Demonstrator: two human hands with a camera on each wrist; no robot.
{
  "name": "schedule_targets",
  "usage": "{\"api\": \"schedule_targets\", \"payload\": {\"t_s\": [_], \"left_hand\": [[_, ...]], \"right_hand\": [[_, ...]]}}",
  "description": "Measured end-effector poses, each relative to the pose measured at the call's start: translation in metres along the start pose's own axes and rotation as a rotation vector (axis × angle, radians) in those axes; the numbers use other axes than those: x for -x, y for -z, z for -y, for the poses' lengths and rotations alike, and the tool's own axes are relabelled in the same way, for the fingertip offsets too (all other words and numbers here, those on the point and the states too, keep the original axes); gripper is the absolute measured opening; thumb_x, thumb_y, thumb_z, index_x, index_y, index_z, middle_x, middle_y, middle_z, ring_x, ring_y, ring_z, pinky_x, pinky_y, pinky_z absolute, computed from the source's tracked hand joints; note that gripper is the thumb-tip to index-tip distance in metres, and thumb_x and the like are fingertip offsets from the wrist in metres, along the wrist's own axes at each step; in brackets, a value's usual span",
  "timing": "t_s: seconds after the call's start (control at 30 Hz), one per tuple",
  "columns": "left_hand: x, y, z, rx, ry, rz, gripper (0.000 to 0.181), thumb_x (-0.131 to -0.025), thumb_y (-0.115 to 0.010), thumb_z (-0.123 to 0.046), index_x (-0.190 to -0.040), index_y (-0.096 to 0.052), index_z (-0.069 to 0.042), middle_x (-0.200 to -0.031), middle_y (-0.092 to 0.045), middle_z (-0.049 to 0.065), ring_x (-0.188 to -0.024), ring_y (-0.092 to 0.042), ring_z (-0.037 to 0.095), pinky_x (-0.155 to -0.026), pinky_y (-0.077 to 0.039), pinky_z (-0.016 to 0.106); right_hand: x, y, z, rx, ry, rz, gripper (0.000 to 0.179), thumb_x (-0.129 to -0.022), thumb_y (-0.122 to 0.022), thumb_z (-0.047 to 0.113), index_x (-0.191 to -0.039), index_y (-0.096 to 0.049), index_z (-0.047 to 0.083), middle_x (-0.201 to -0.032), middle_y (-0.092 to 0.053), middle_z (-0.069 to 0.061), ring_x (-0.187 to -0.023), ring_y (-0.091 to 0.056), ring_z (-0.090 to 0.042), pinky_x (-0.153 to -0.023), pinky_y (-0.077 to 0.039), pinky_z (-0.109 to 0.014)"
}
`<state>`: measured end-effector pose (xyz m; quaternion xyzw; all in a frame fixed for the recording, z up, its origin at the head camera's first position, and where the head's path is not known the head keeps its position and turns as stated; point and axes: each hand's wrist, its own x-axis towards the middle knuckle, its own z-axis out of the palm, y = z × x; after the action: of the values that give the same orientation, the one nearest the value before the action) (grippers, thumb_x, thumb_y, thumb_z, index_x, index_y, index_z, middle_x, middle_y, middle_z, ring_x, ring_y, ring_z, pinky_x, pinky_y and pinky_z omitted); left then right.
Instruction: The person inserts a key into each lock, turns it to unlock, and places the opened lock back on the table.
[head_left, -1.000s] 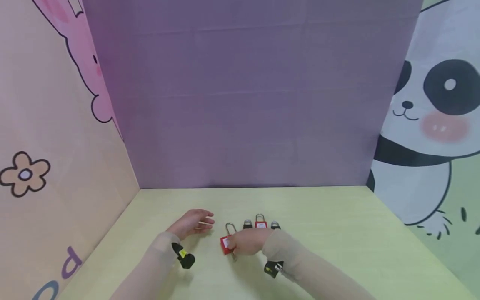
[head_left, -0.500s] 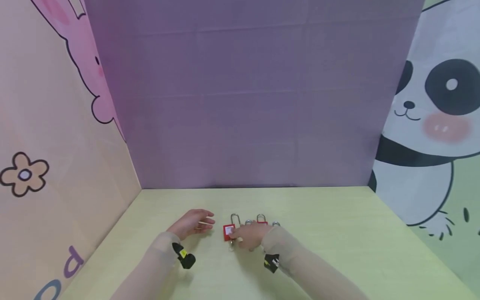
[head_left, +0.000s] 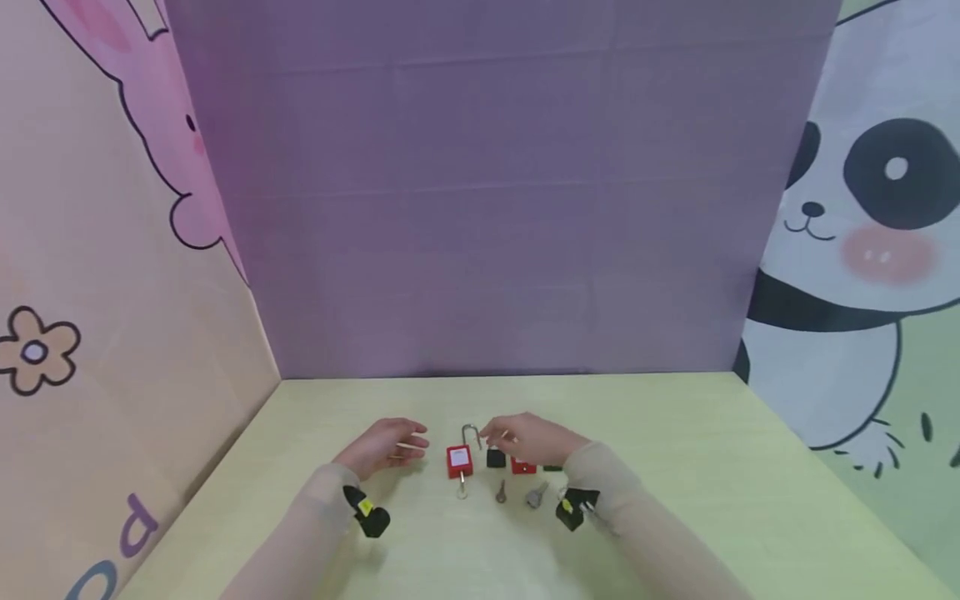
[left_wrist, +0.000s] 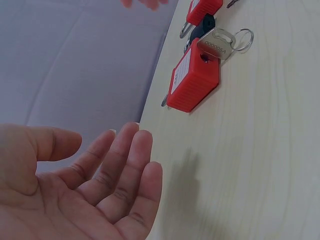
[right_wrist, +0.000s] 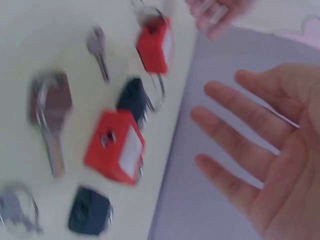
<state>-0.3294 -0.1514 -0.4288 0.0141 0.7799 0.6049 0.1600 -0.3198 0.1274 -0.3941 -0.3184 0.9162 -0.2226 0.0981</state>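
left hand (head_left: 384, 445): released, fingers loosely bent, pointing right; an inward sweep might disturb its neighbour.

left red padlock (head_left: 460, 461): on the table (head_left: 652, 475), leftmost of the row, shackle (head_left: 470, 426) raised with one end free, key (head_left: 462, 483) inserted; a bump to the key could twist the lock askew.

black padlock (head_left: 496, 458): next along; a low pass of fingers could knock it.

right hand (head_left: 531, 435): released, fingers loosely extended leftward near the shackle, contact unclear; a hooked fingertip might drag the lock.
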Motion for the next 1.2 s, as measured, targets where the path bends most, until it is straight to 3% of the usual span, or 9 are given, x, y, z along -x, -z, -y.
{"api": "schedule_targets", "payload": {"t_s": [0.2,0.37,0.63,0.83,1.2], "left_hand": [[0.000,0.000,-0.001,-0.009,-0.003,0.002,0.039,-0.101,-0.042,-0.018,-0.130,-0.051,0.007,-0.117,-0.063,0.022,-0.093,-0.066,0.024,-0.085,-0.054,0.037],[0.002,0.000,-0.002,-0.009,0.002,-0.001,0.039,-0.101,-0.042,-0.017,-0.130,-0.051,0.007,-0.117,-0.064,0.020,-0.094,-0.066,0.024,-0.085,-0.054,0.036],[0.005,0.001,-0.001,-0.001,-0.003,0.004,0.038,-0.101,-0.041,-0.017,-0.130,-0.051,0.007,-0.121,-0.061,0.025,-0.093,-0.066,0.023,-0.086,-0.053,0.038],[0.005,0.000,-0.001,0.006,-0.002,0.009,0.039,-0.101,-0.042,-0.017,-0.130,-0.051,0.007,-0.122,-0.061,0.026,-0.094,-0.065,0.023,-0.087,-0.053,0.039],[0.001,-0.003,0.000,-0.017,0.009,0.002,0.037,-0.101,-0.045,-0.018,-0.129,-0.053,0.005,-0.118,-0.063,0.021,-0.093,-0.065,0.024,-0.086,-0.054,0.037]], "right_hand": [[0.016,0.025,-0.023,-0.004,-0.044,-0.171,0.025,-0.101,-0.049,0.017,-0.122,-0.061,0.018,-0.107,-0.069,-0.003,-0.097,-0.066,-0.019,-0.087,-0.053,-0.040],[0.032,0.035,-0.046,0.041,-0.111,-0.243,0.021,-0.099,-0.051,0.014,-0.116,-0.063,0.018,-0.097,-0.070,0.001,-0.089,-0.066,-0.014,-0.083,-0.054,-0.040],[0.044,0.030,-0.079,0.049,-0.202,-0.177,0.017,-0.095,-0.053,0.008,-0.106,-0.065,0.008,-0.086,-0.068,0.000,-0.076,-0.061,-0.011,-0.071,-0.052,-0.033],[0.049,0.027,-0.086,0.045,-0.207,-0.120,0.014,-0.090,-0.054,0.003,-0.099,-0.064,0.006,-0.082,-0.066,0.001,-0.073,-0.060,-0.012,-0.068,-0.051,-0.030],[0.051,0.023,-0.091,0.003,-0.195,-0.102,0.015,-0.092,-0.050,0.001,-0.096,-0.064,0.006,-0.080,-0.065,0.000,-0.070,-0.060,-0.013,-0.068,-0.051,-0.031]]}}
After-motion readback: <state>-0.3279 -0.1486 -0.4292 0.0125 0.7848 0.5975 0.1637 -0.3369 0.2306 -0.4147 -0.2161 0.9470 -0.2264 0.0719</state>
